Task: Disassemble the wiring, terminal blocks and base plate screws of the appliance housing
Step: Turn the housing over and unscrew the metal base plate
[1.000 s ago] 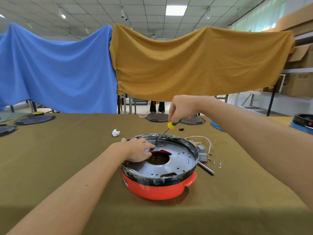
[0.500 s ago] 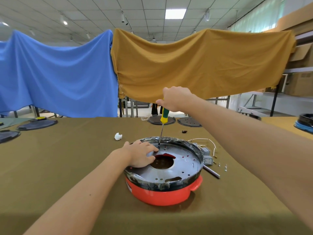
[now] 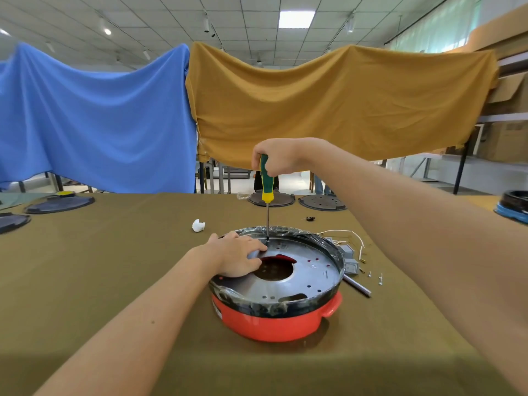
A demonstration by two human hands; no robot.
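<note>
Head view: red housing (image 3: 274, 321) sits upside down on the table (image 3: 114, 252), base plate (image 3: 300, 270) facing up. Left hand (image 3: 238, 258) rests flat on the plate, fingers relaxed, probably to steady it. Right hand (image 3: 275, 157) grips an upright screwdriver (image 3: 267, 192), tip at the plate's far edge, seemingly on a screw.

Workshop hall — shelving (image 3: 508, 115), cartons (image 3: 505, 141)

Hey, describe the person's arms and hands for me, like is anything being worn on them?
Nothing is worn. The left hand and right hand are bare: no gloves, rings, watch or bands show. Both forearms are bare to the frame's edge, no sleeves in view. A small dark spot marks the left forearm.
</note>
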